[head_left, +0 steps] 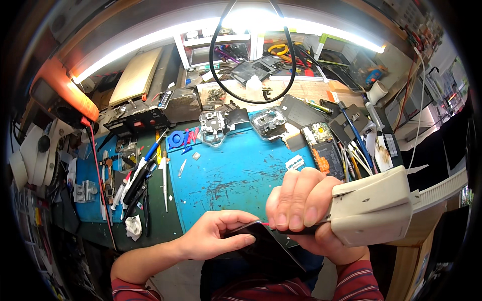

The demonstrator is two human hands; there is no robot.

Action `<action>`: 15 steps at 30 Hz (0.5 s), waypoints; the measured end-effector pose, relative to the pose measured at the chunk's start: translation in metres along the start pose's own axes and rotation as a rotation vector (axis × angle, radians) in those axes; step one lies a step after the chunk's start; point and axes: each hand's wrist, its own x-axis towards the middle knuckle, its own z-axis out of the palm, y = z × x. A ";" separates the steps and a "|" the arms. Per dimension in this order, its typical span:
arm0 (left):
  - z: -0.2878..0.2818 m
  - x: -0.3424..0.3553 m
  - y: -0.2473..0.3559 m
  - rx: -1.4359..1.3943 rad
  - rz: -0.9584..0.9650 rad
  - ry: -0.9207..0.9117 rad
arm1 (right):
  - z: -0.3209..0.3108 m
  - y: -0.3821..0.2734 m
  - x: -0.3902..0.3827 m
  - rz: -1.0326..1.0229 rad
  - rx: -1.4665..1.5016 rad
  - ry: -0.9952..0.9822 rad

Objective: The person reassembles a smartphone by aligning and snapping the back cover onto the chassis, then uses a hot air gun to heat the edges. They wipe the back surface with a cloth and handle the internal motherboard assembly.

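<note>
Black panel (273, 246), one only, and we've got its upper edge pinched between the thumb and fingers of our left hand (213, 233)! Our right hand (304, 208) is wrapped around one boxy beige tool (371, 210), a thin red tip pointing at the panel's edge; whether they touch, we can't tell. Just beyond those knuckles, one razor blade (295, 162), its print too small for us to read, on a blue mat (221, 180). Farther out, we count two silvery assemblies (269, 123) and one white bottle (254, 88).
</note>
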 end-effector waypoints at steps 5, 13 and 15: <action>0.000 0.000 0.001 -0.013 0.001 0.002 | -0.003 -0.005 -0.001 0.018 -0.051 -0.011; 0.001 -0.001 -0.001 -0.080 0.012 0.046 | -0.004 -0.006 -0.003 0.030 -0.032 -0.002; 0.001 -0.001 -0.001 -0.084 0.006 0.044 | -0.005 -0.007 -0.003 0.028 -0.040 -0.012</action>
